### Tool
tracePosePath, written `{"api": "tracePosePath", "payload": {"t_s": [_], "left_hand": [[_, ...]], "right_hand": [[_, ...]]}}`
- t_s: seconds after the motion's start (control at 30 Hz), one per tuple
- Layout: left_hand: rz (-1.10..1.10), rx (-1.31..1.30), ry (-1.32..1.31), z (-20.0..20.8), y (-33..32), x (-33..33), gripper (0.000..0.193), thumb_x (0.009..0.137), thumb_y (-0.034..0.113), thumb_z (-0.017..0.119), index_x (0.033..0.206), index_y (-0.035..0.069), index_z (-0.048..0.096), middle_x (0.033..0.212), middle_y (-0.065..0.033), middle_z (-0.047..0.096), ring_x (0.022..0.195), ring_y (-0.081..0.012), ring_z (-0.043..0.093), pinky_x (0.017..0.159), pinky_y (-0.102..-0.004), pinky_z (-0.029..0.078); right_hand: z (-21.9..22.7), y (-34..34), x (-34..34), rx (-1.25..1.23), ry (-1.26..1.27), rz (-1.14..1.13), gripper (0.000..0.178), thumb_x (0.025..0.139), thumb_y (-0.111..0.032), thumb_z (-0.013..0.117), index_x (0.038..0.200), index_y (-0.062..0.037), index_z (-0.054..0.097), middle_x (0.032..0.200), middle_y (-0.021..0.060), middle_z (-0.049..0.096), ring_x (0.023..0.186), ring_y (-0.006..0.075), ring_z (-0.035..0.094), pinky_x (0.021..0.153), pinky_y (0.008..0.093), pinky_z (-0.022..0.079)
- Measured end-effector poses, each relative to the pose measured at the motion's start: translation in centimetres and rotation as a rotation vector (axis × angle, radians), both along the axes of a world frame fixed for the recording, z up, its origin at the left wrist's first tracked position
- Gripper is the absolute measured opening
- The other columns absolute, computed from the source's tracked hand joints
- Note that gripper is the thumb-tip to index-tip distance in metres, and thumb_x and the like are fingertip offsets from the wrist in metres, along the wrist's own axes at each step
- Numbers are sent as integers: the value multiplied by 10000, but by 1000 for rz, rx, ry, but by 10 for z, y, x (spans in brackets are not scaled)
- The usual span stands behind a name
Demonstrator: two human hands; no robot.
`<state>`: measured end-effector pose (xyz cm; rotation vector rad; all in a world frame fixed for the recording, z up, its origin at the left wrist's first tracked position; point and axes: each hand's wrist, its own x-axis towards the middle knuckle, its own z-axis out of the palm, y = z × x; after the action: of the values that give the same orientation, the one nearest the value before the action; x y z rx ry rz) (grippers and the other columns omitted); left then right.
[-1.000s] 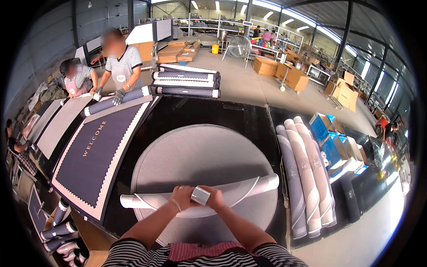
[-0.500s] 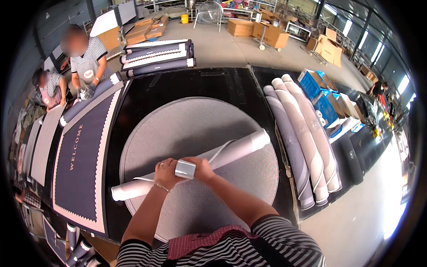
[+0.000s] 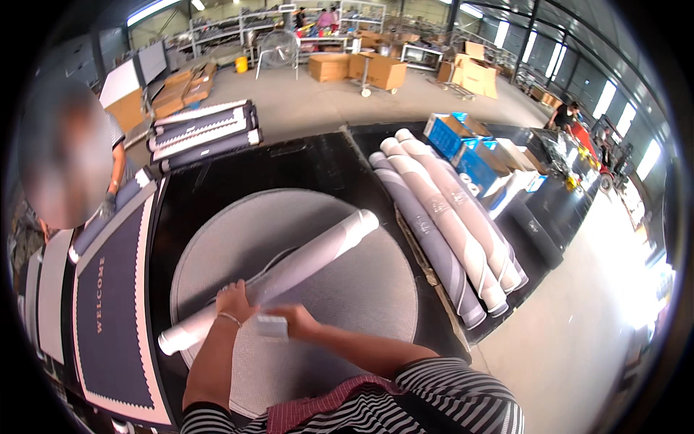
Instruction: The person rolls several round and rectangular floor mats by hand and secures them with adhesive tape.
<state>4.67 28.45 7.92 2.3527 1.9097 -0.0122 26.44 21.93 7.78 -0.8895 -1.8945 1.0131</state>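
A rolled-up mat (image 3: 311, 257), pale pinkish-grey with white ends, lies slantwise across a round grey mat (image 3: 354, 311) on the black table. My left hand (image 3: 235, 300) is closed over the roll, left of its middle. Just on the near side of the roll, my right hand (image 3: 298, 322) grips a small silvery-white block-shaped thing (image 3: 272, 327). That block is blurred, so its exact kind is unclear; it appears apart from the roll.
Several rolled mats (image 3: 448, 210) lie to the right, with blue-and-white cartons (image 3: 477, 155) behind them. A dark mat with a scalloped border (image 3: 108, 325) is spread at left, near a co-worker (image 3: 116, 166). More rolls (image 3: 206, 134) are stacked beyond the table.
My right hand has drawn the silvery block off the roll toward me. My left hand stays on the roll. The view has turned right, so the scene appears shifted left.
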Motion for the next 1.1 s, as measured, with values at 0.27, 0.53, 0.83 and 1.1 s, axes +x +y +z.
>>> {"api": "tracePosePath", "payload": {"t_s": [0.27,0.53,0.83,1.1], "left_hand": [[-164,-675,-243,54,-177,81,882,600,677,784,1174,22,642,1010,-217,689,1030,-392,652,939,-445,498],[-67,109,-412,35,-179,67,619,708,387,778,1158,-13,636,1219,-236,569,1151,-415,529,1015,-492,414],[-28,216,9,17,-123,82,1126,621,534,838,1441,-34,316,1426,-251,403,1397,-391,339,1123,-597,252],[-88,29,-54,32,-60,57,663,599,513,832,1030,69,595,950,-165,679,915,-375,673,802,-467,537]], "right_hand": [[5,-177,122,-557,100,172,431,774,-78,814,1185,-14,702,1182,138,700,1161,249,646,1027,384,465],[1,-61,63,-11,37,-91,399,774,-140,773,1159,-60,704,1108,149,719,981,294,714,862,362,556],[22,54,22,11,130,-84,479,824,-77,738,1288,-59,622,1240,118,683,1104,196,668,950,329,522],[36,-98,62,-212,-21,-17,448,786,-145,812,1203,-49,682,1105,161,720,1025,231,703,908,351,539]]}}
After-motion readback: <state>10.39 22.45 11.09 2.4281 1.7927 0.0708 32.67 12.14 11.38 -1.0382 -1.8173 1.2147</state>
